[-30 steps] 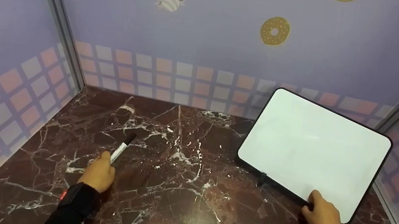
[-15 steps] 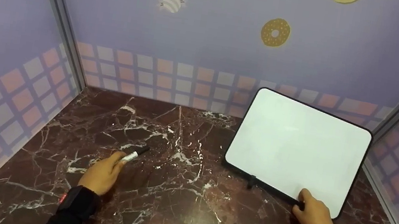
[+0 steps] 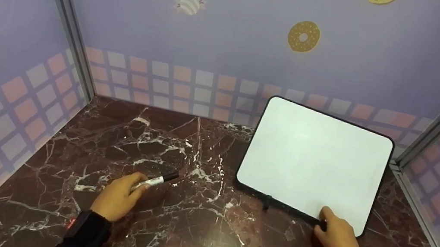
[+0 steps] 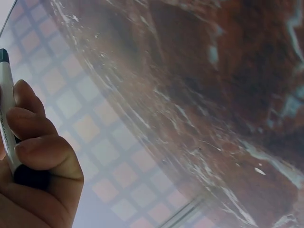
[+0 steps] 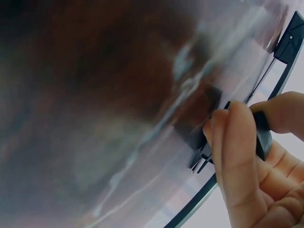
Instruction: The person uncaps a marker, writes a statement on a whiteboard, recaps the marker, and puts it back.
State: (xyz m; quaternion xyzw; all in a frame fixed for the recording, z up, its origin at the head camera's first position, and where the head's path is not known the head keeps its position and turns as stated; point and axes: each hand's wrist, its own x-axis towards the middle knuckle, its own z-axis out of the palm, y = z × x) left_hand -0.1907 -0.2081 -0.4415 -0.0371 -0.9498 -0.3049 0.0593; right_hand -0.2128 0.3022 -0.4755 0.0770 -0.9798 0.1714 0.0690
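In the head view my left hand holds a white marker with a black cap, which points up and to the right. The left wrist view has the fingers curled round the marker's white barrel, its black end against the palm. My right hand grips the lower black edge of a whiteboard, thumb and fingers on opposite sides. The board tilts back with its blank white face toward me. A small black clip-like part sticks out from its bottom edge.
Underneath is a dark red, marble-patterned table with white flecks. A purple back wall with a pink and grey tile print stands behind the board. Side walls meet it at grey metal corner posts.
The whiteboard has shifted left with my right hand and turned slightly more level. My left hand has moved a little right, and the marker has swung from steep to flatter, pointing toward the board.
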